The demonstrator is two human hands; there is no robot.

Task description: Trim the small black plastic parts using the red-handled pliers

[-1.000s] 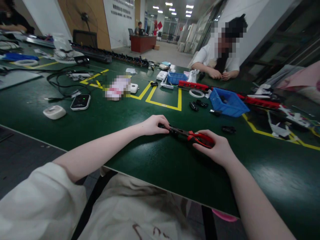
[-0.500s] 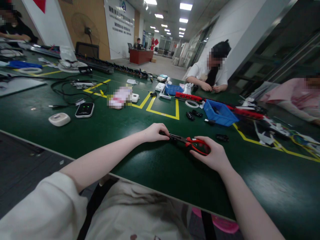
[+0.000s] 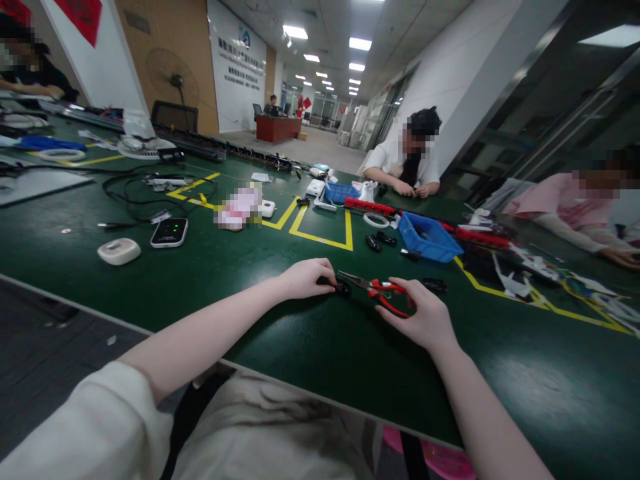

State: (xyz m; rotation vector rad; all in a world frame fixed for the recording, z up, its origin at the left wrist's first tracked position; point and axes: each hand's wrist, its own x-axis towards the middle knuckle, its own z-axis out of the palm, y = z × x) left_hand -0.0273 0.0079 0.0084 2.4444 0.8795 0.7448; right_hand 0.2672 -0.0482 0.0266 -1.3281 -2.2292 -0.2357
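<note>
In my right hand [image 3: 420,310] is a pair of red-handled long-nose pliers [image 3: 376,288], gripped around the handles. Their grey jaws point left, toward my left hand [image 3: 313,279]. The fingers of that hand are pinched on a small black part [image 3: 342,288], seemingly a bundled black cable, just above the green tabletop [image 3: 310,347]. The plier tips lie slightly beyond and above the black part, apart from it as far as I can see. My fingertips partly hide the part. Close to the right hand's far side lies another black cable bundle [image 3: 434,285].
A blue bin [image 3: 430,239] stands at the right, with black bundles [image 3: 374,242] beside it. A black-and-white device [image 3: 169,233], a white rounded case [image 3: 119,251] and dark cables [image 3: 125,190] lie at the left. Co-workers sit across [image 3: 405,157] and at the right [image 3: 565,207].
The plier jaws have come away from the black part and now sit above it. The left hand still pinches the part. The camera view has shifted slightly.
</note>
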